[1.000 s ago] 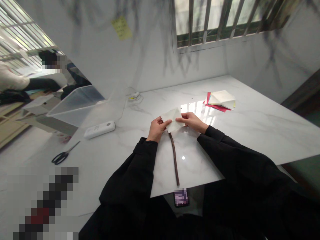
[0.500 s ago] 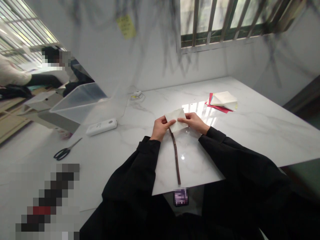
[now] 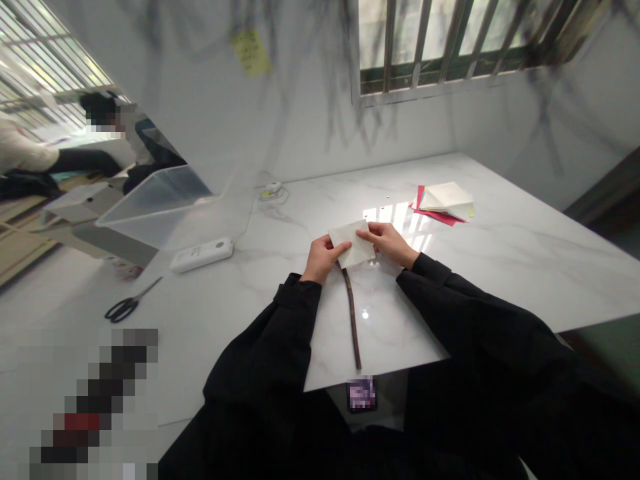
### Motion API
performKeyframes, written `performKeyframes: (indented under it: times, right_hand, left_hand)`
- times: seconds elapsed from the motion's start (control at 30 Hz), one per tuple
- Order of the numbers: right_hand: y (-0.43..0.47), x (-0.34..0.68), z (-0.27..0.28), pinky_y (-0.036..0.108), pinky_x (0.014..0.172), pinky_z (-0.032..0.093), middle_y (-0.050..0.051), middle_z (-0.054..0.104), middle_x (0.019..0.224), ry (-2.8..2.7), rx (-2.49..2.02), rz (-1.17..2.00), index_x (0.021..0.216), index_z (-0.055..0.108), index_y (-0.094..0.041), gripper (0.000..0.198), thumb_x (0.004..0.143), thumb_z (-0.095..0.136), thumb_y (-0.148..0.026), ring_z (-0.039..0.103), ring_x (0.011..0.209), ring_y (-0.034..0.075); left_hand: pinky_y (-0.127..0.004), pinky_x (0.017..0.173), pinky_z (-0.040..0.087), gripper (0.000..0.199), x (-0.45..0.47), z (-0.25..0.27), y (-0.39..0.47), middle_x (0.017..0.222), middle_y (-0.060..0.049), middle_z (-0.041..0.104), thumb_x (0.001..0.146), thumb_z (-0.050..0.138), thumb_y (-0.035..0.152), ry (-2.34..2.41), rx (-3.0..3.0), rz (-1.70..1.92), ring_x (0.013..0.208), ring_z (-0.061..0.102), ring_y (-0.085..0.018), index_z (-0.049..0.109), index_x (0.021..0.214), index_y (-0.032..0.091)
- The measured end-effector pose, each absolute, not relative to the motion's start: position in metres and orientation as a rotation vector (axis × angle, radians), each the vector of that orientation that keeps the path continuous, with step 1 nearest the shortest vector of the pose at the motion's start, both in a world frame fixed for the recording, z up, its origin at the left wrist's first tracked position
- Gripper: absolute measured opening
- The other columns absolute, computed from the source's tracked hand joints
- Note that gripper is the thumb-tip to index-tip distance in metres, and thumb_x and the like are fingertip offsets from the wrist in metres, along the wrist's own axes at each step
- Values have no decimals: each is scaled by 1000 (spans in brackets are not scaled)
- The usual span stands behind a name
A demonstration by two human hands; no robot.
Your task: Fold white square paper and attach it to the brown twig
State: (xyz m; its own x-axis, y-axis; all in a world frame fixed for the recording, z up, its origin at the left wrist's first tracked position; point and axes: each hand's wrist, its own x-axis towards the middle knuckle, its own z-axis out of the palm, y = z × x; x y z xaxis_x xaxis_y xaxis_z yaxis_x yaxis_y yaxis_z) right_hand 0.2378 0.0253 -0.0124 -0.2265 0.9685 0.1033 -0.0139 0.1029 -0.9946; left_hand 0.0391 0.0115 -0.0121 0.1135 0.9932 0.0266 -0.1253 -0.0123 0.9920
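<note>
A small cream sheet of paper (image 3: 356,251) is held up between both my hands above the table. My left hand (image 3: 320,258) pinches its left side, thumb lying on the front. On the upper right edge, my right hand (image 3: 391,241) grips it between thumb and fingers. A thin dark brown stick (image 3: 353,313) lies on the marble-patterned table below the paper, running towards the front edge; its far end is hidden behind the sheet.
Coloured papers (image 3: 444,200) lie stacked at the back right. Black-handled scissors (image 3: 123,309), a white power strip (image 3: 203,255) and a clear plastic bin (image 3: 155,203) are on the left. A person (image 3: 103,113) sits beyond. A small white device (image 3: 273,187) with a cable stands near the wall.
My right thumb has shifted slightly up along the paper towards its top right corner. The sheet has tipped a little; my left hand keeps its hold.
</note>
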Motion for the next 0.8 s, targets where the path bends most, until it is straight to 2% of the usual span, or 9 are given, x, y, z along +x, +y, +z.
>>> performKeyframes:
  times: [0.1,0.23,0.43,0.6,0.73,0.8]
  right_hand:
    - [28,240,-11,27,56,37,-2,55,65,-1411,-1029,1193,81,70,-17,62,75,77,-78,46,60,12]
    - [30,243,-12,28,56,33,-3,49,61,-1384,-1004,1187,77,70,-17,60,78,75,-76,43,59,12]
    - [32,244,-13,27,56,34,-2,50,64,-1319,-1003,1208,81,73,-17,58,76,78,-75,43,60,12]
    - [28,244,-12,26,56,38,-2,54,65,-1420,-1026,1261,79,72,-17,60,75,78,-77,46,60,11]
    - [25,241,-11,27,52,32,-2,54,58,-1558,-1083,1314,77,73,-13,63,70,82,-76,43,54,11]
    - [26,241,-11,27,52,30,-1,54,56,-1547,-1119,1270,73,72,-13,65,69,81,-77,42,53,11]
  left_hand:
    - [-45,91,61,55,38,-10,11,104,-13,82,61,98,44,1039,1260,1147,93,76,-29,80,102,12]
    - [-43,88,61,50,37,-10,12,101,-12,82,62,96,44,1043,1319,1125,88,75,-28,80,99,13]
    - [-40,84,60,52,35,-10,13,100,-12,82,62,96,44,1049,1337,1100,87,74,-26,79,100,12]
    - [-40,91,59,58,36,-10,13,107,-12,81,62,98,42,1014,1233,1165,92,75,-26,77,107,12]
    - [-40,89,59,70,36,-9,14,104,-11,81,61,99,42,996,1136,1178,88,76,-25,73,119,13]
    - [-39,88,59,71,35,-9,15,99,-11,81,62,99,45,1004,1119,1173,85,76,-24,73,120,14]
